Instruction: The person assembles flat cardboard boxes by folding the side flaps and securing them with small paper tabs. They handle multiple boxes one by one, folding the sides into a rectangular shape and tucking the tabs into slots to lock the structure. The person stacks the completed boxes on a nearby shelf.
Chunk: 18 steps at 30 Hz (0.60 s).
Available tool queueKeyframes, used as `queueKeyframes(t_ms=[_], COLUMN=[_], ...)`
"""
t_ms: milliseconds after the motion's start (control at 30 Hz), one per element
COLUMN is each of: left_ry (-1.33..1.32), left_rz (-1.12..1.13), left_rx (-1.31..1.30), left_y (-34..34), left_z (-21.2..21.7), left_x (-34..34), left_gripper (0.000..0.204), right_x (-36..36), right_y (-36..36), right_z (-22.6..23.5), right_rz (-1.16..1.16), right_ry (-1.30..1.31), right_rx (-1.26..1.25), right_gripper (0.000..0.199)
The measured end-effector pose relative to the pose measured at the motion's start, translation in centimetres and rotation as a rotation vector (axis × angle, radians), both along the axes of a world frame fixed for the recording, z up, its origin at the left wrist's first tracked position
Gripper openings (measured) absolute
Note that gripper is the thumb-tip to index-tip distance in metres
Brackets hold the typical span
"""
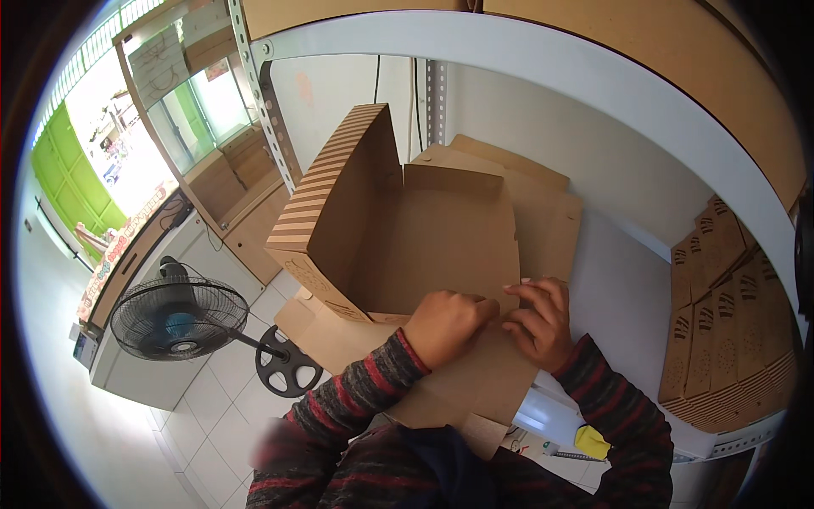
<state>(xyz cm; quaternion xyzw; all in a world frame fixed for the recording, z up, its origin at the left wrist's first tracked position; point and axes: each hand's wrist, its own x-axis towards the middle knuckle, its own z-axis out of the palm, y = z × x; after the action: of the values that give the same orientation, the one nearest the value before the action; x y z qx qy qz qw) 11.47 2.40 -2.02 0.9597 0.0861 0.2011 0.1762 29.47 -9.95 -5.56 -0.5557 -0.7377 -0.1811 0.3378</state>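
A half-folded brown cardboard box (pixel 424 237) lies on a white shelf (pixel 623 297), its striped left side panel (pixel 326 191) standing upright. My left hand (pixel 445 327) is curled into a fist, pressing on the box's near front flap. Just to its right, my right hand (pixel 543 322) has its fingers bent on the same front edge near the right corner. Both forearms wear striped red and grey sleeves. More flat cardboard (pixel 526 182) lies beneath the box.
A stack of flat brown box blanks (pixel 729 331) leans at the shelf's right end. A yellow item (pixel 591 441) sits by the shelf's front edge. Below left, a black standing fan (pixel 182 318) is on the tiled floor beside a counter (pixel 127 280).
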Motion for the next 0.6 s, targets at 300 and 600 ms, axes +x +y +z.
queueKeyframes(t_ms=[300, 600], left_ry=[-0.361, -0.778], left_rz=[-0.183, -0.526], left_rx=[-0.702, -2.033], left_y=[0.6, -1.5], left_z=[1.2, 1.1], left_x=[-3.7, -7.9], left_gripper=[0.074, 0.115], right_x=[-0.1, 0.0], right_y=[-0.1, 0.0], right_z=[0.1, -0.3], right_rz=[-0.012, 0.043], right_ry=[0.039, 0.119], right_rx=[-0.027, -0.063], right_gripper=[0.012, 0.012])
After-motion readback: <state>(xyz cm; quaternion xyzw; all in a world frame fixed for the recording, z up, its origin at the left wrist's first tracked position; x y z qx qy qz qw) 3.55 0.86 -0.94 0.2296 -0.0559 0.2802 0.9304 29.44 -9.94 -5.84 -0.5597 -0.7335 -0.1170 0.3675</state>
